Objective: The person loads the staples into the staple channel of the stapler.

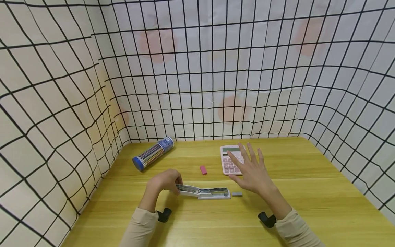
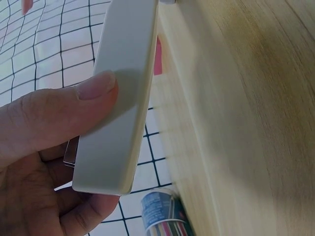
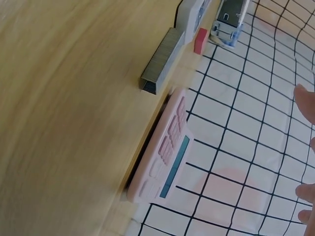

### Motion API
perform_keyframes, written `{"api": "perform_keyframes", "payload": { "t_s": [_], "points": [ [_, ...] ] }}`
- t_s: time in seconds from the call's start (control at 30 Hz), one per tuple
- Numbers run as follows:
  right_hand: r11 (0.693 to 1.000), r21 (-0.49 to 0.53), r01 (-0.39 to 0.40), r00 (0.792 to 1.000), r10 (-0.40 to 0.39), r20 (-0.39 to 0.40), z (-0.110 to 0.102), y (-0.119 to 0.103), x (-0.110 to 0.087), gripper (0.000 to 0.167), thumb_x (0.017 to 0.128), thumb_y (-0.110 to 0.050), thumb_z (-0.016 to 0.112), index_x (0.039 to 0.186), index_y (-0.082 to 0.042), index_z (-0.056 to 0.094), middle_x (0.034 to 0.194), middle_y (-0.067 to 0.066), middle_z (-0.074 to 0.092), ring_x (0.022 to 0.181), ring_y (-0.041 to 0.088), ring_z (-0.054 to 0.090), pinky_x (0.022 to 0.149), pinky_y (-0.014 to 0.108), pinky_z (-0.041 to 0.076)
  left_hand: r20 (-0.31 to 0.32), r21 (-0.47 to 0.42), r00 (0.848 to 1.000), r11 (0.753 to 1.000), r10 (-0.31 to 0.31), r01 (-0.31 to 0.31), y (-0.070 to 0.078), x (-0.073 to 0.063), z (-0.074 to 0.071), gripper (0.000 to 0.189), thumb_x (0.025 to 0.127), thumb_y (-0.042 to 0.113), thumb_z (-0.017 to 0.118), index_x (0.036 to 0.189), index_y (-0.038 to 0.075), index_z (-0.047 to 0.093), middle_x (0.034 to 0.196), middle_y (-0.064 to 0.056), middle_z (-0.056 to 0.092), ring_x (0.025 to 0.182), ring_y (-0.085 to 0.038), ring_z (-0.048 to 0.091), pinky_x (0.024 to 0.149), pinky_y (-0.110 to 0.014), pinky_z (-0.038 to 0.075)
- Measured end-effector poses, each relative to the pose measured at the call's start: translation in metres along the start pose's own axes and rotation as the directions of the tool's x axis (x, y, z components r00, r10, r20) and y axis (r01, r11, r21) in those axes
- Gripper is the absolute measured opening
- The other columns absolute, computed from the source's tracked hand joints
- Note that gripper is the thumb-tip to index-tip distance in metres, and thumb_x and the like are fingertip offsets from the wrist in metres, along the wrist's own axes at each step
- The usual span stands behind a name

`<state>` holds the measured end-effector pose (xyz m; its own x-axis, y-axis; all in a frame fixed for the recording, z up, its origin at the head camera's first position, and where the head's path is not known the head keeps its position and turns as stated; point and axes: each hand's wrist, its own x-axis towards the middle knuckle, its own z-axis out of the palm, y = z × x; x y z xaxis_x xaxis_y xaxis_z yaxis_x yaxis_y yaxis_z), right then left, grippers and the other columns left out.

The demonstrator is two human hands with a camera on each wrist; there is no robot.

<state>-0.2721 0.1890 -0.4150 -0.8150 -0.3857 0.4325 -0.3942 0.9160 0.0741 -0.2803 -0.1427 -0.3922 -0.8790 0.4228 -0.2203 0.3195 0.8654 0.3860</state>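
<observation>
A white stapler (image 1: 214, 197) lies on the table, swung wide open. My left hand (image 1: 165, 179) grips its raised top arm at the left end. Up close in the left wrist view, the thumb (image 2: 96, 87) presses on the smooth outer face of that arm, with the fingers curled behind. A short grey strip of staples (image 1: 237, 194) sits just right of the stapler's base. My right hand (image 1: 255, 173) hovers with fingers spread and holds nothing. In the head view it overlaps the pink calculator (image 1: 226, 164); in the right wrist view only some fingertips (image 3: 305, 191) show.
Behind the stapler lies a small pink eraser (image 1: 203, 170). A clear tube of pencils (image 1: 152, 154) with a blue end rests at the back left. White grid-patterned cloth (image 1: 200, 85) walls in the back and sides of the wooden table (image 1: 216, 226).
</observation>
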Motion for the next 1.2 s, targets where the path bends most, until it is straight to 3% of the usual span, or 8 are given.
{"api": "perform_keyframes", "payload": {
  "t_s": [0.17,0.33,0.47,0.73,0.97,1.2],
  "points": [
    [0.994,0.111,-0.014,1.0,0.012,0.018,0.0,0.002,0.001,0.078,0.085,-0.054,0.064,0.152,-0.031,0.031,0.159,0.018,0.022,0.147,0.042,0.014,0.113,0.065,0.012,0.002,0.004,1.0,1.0,0.003,-0.003,0.0,0.0,0.001,0.024,0.07,0.004,0.082,0.089,0.009,0.069,0.083,0.001,0.062,0.073,-0.013,0.054,0.068,-0.03,0.047],
    [0.973,0.23,-0.022,0.999,0.011,0.049,0.0,0.002,0.001,0.068,0.085,-0.046,0.069,0.145,-0.025,0.045,0.145,0.016,0.045,0.135,0.039,0.039,0.105,0.062,0.03,0.005,0.009,1.0,1.0,0.007,-0.007,-0.001,0.001,0.001,0.023,0.07,0.005,0.082,0.09,0.008,0.069,0.083,0.001,0.063,0.073,-0.013,0.054,0.067,-0.03,0.047],
    [0.958,0.284,-0.035,0.996,0.011,0.084,-0.001,0.0,0.001,0.061,0.084,-0.042,0.072,0.138,-0.02,0.053,0.135,0.013,0.056,0.126,0.036,0.05,0.101,0.059,0.037,0.007,0.012,1.0,1.0,0.009,-0.009,-0.001,0.002,0.002,0.023,0.07,0.005,0.083,0.089,0.009,0.07,0.083,0.001,0.063,0.073,-0.013,0.054,0.068,-0.03,0.047],
    [0.918,0.393,-0.053,0.988,-0.01,0.156,0.001,0.002,0.0,0.05,0.082,-0.033,0.075,0.126,-0.014,0.061,0.124,0.011,0.062,0.117,0.034,0.056,0.1,0.058,0.04,0.006,0.014,1.0,1.0,0.012,-0.012,-0.001,0.002,0.002,0.023,0.07,0.005,0.083,0.089,0.008,0.07,0.082,0.001,0.064,0.073,-0.012,0.054,0.067,-0.03,0.048],
    [0.864,0.501,-0.047,0.975,-0.068,0.21,0.004,0.009,0.001,0.043,0.08,-0.028,0.078,0.115,-0.007,0.064,0.105,0.009,0.064,0.099,0.027,0.059,0.085,0.043,0.048,0.004,0.024,1.0,1.0,0.016,-0.016,-0.001,0.002,0.001,0.023,0.07,0.006,0.083,0.089,0.009,0.071,0.082,0.001,0.064,0.073,-0.012,0.054,0.067,-0.029,0.048],
    [0.823,0.563,-0.075,0.95,-0.112,0.291,0.006,0.012,0.004,0.039,0.079,-0.024,0.078,0.109,-0.003,0.064,0.101,0.01,0.064,0.092,0.025,0.058,0.079,0.035,0.047,-0.005,0.022,1.0,1.0,0.019,-0.019,-0.001,0.003,0.001,0.023,0.069,0.006,0.083,0.089,0.009,0.071,0.082,0.002,0.064,0.073,-0.012,0.053,0.068,-0.029,0.047]
  ]
}}
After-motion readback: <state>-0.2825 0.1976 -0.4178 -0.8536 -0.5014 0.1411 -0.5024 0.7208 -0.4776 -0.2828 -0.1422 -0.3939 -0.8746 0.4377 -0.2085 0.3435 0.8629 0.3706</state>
